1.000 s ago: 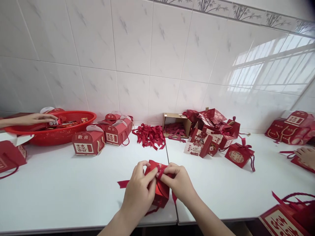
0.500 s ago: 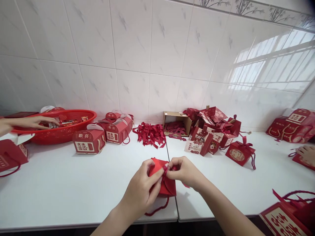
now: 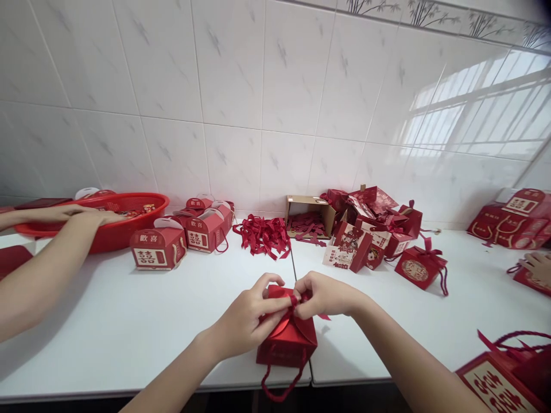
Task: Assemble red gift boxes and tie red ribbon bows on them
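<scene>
A small red gift box [image 3: 287, 351] with a rope handle hanging over its near side stands by the table's front edge, across the seam. My left hand [image 3: 253, 315] lies over the left of its top, fingers closed on the red ribbon [image 3: 291, 303]. From the right, my right hand [image 3: 322, 295] pinches the same ribbon at the top of the box, fingers curled. A loose ribbon end sticks out below my right hand. The fingertips partly hide the knot area.
Behind are a ribbon pile [image 3: 263, 235], an open carton [image 3: 310, 201] and a heap of red boxes. Another person's arms [image 3: 64, 269] reach into a red basket [image 3: 142, 221] at left. At right, another hand [image 3: 538, 267] touches a box; a red bag [image 3: 495, 387] is nearer.
The gift box has tipped more upright, showing its near side and handle. Both my hands stay at the ribbon. At left, a second arm of the other person has come in to the basket.
</scene>
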The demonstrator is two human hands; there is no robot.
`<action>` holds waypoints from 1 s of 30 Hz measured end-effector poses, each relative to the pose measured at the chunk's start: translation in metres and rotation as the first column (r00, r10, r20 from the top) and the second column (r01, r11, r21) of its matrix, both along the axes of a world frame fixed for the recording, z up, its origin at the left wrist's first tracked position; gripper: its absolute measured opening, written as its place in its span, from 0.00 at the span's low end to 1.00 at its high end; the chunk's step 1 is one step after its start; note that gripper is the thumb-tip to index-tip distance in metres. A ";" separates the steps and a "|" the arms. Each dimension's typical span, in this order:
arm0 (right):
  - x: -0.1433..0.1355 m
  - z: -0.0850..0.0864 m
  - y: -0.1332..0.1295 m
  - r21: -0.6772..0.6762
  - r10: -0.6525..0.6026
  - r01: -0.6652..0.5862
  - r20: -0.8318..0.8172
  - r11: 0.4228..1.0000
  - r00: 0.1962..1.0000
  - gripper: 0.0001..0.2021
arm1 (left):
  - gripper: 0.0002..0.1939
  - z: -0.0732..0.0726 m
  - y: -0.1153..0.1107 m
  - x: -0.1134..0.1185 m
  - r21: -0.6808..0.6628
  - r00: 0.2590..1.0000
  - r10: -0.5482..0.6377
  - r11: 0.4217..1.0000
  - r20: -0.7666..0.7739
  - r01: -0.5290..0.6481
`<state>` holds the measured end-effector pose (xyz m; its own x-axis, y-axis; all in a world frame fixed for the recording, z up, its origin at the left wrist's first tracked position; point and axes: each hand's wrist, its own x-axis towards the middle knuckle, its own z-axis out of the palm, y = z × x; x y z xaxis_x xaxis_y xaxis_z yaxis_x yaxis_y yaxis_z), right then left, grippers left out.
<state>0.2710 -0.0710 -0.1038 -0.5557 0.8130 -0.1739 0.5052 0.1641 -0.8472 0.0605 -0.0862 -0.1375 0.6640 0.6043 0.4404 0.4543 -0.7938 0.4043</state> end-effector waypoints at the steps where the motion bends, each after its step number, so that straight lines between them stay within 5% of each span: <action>1: 0.000 0.000 0.001 0.002 0.021 -0.022 0.012 1.000 1.000 0.05 | 0.16 -0.001 0.001 0.001 -0.009 1.000 -0.011 1.000 0.018 0.011; 10: -0.003 -0.004 0.000 0.003 0.082 -0.082 0.013 0.997 0.997 0.02 | 0.10 -0.010 0.009 0.007 -0.004 0.967 0.016 1.000 0.256 -0.015; 15: 0.000 -0.002 -0.005 0.227 0.000 0.001 -0.003 0.974 1.000 0.03 | 0.09 -0.004 0.005 0.002 -0.024 0.957 0.092 0.996 0.273 -0.089; 19: 0.007 0.001 -0.012 0.431 -0.105 0.048 0.108 0.901 0.989 0.04 | 0.06 0.009 0.001 -0.008 -0.143 0.976 0.173 0.978 0.135 -0.153; 25: 0.000 -0.012 -0.023 0.665 -0.210 0.107 0.077 0.739 0.975 0.04 | 0.10 0.017 0.002 -0.005 -0.435 0.987 0.037 0.900 0.154 0.034; 30: -0.001 -0.022 -0.025 0.796 -0.290 0.046 0.166 0.603 0.942 0.04 | 0.15 0.024 0.005 -0.009 -0.146 0.988 0.123 0.980 -0.092 -0.136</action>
<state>0.2700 -0.0958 -0.1256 -0.4290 0.7811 0.4538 0.7643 0.5816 -0.2786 0.0511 -0.0811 -0.1131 0.6058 0.7431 0.2841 0.5858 -0.6583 0.4726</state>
